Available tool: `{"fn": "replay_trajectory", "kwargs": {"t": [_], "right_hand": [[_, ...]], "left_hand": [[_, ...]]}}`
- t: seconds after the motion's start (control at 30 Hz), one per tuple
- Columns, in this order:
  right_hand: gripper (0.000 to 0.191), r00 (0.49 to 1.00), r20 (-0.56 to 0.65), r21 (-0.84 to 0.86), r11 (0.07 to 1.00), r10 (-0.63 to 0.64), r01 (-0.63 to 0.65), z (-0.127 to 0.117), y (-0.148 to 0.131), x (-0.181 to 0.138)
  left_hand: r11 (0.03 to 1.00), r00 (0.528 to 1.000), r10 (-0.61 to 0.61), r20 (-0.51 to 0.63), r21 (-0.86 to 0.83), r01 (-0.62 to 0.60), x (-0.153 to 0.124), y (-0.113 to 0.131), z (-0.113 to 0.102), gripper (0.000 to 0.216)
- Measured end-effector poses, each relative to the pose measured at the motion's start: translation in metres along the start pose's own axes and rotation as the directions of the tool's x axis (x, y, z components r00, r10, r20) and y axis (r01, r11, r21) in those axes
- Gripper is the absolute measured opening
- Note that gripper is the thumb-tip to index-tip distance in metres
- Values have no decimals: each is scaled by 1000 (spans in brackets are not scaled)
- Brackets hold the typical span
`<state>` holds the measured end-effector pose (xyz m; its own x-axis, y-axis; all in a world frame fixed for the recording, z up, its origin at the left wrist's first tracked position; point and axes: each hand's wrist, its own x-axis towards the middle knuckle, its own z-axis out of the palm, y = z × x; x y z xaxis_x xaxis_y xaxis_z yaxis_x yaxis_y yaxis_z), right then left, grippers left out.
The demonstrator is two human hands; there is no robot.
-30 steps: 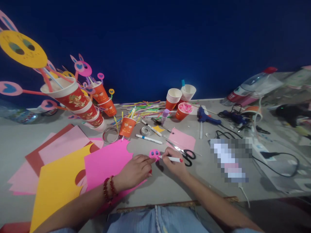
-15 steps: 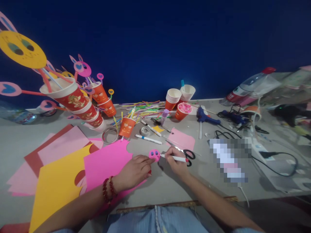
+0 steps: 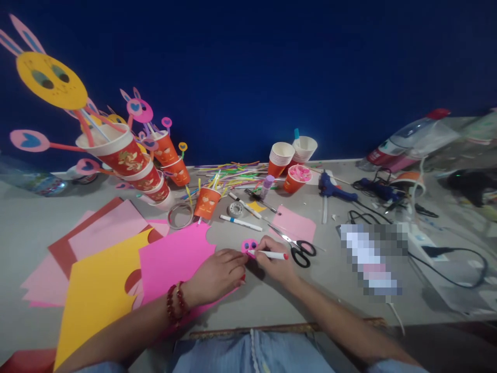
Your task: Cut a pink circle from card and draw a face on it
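Note:
A small pink paper disc (image 3: 249,245) with two blue eye spots lies on the grey table (image 3: 272,295). My left hand (image 3: 217,274), with red bead bracelets at the wrist, presses its fingertips on the disc's near edge, fingers together. My right hand (image 3: 274,261) grips a white marker with a red end (image 3: 269,255), its tip touching the disc. A bright pink paper sheet (image 3: 174,261) lies under my left hand.
Black-handled scissors (image 3: 298,251) lie just right of my right hand. Yellow (image 3: 93,295) and pale pink sheets (image 3: 104,230) spread at left. Orange paper cups with bunny cut-outs (image 3: 132,160), straws, a blue glue gun (image 3: 334,189), cables and bottles crowd the back.
The camera view shifted slightly. My right hand drew the marker in over the disc, and my left fingers stay on it.

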<state>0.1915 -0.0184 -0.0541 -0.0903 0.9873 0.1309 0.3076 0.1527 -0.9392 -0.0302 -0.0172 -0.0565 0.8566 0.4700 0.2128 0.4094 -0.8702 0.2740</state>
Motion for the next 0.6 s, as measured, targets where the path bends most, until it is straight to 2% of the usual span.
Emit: {"fn": "replay_trajectory", "kwargs": {"t": [0.13, 0.6], "right_hand": [[15, 999, 5, -18, 999, -39, 39, 2, 1, 0], [12, 999, 37, -127, 991, -27, 31, 3, 7, 0]], "left_hand": [[1000, 1000, 0, 7, -2, 0, 1, 2, -4, 14], [1000, 1000, -10, 9, 23, 10, 1, 3, -2, 13]]}}
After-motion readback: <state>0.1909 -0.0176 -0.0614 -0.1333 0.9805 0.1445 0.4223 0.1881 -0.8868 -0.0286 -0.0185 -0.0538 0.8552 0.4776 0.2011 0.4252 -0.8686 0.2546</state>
